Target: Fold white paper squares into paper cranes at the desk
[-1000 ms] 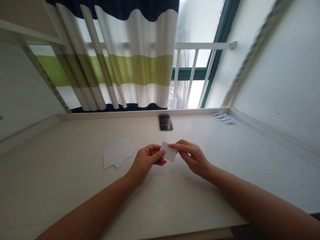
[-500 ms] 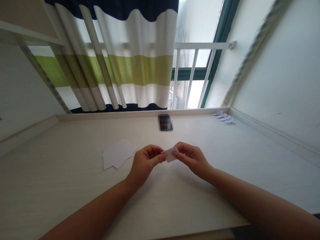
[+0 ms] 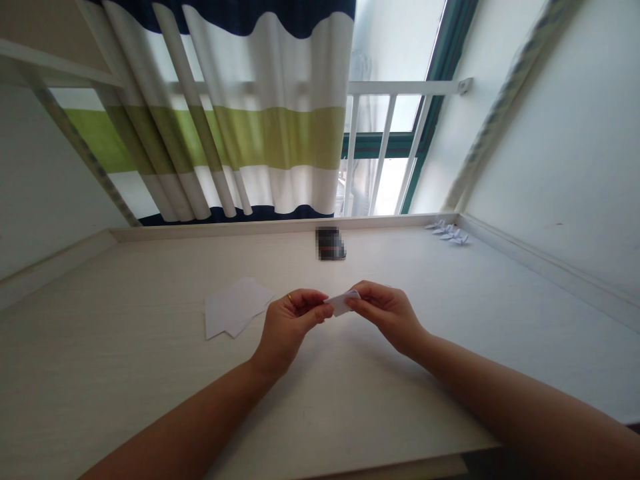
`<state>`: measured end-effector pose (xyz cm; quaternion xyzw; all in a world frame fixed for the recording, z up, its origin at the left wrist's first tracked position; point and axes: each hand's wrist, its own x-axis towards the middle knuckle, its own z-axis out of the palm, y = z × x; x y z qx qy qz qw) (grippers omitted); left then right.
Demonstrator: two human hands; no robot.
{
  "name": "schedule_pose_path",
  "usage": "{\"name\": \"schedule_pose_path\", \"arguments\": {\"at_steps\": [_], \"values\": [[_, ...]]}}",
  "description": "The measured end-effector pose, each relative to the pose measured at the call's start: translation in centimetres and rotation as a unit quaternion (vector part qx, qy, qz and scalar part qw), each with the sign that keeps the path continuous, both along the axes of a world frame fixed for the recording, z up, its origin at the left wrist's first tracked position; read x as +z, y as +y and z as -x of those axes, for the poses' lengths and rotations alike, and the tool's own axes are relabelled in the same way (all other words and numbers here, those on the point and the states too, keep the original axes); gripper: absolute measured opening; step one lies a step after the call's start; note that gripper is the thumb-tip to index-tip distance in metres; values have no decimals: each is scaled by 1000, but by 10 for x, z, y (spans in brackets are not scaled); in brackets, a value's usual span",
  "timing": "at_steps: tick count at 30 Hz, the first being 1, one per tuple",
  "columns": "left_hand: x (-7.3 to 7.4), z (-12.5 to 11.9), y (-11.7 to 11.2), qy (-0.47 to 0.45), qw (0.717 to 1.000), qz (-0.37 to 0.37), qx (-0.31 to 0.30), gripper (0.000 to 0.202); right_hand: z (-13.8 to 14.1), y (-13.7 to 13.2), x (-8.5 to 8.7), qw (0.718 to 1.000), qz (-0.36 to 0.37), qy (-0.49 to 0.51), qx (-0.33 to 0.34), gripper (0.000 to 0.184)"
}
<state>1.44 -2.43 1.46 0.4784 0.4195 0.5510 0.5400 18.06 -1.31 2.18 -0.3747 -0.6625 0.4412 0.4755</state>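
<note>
Both my hands meet above the middle of the pale wooden desk (image 3: 150, 393) and pinch a small folded white paper (image 3: 341, 303) between them. My left hand (image 3: 293, 323), with a ring on one finger, grips the paper's left end with curled fingers. My right hand (image 3: 385, 313) holds the right end between thumb and fingertips. Most of the paper is hidden by the fingers. A loose pile of white paper sheets (image 3: 233, 308) lies flat on the desk just left of my left hand.
A dark phone (image 3: 331, 243) lies near the desk's back edge. Several small folded paper figures (image 3: 447, 233) sit in the far right corner. A striped curtain (image 3: 235, 113) and a railed window stand behind; white walls close in both sides.
The paper has been folded smaller between my fingers, and less of it shows than a second ago. Both hands stay in nearly the same place.
</note>
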Motion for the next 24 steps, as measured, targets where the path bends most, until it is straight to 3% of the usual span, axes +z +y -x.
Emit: {"name": "schedule_pose_path", "arguments": {"at_steps": [5,16,24], "values": [[-1,0,3,5,1000,25,-6,18,0,0,0,1000,5,-8,-15,16],[1,-1,-1,36,999,4,10,18,3,-3,2,999,-3,-18,-42,15],[2,-1,-3,45,999,-9,16,15,2,-3,3,999,-5,-40,-18,16]]}}
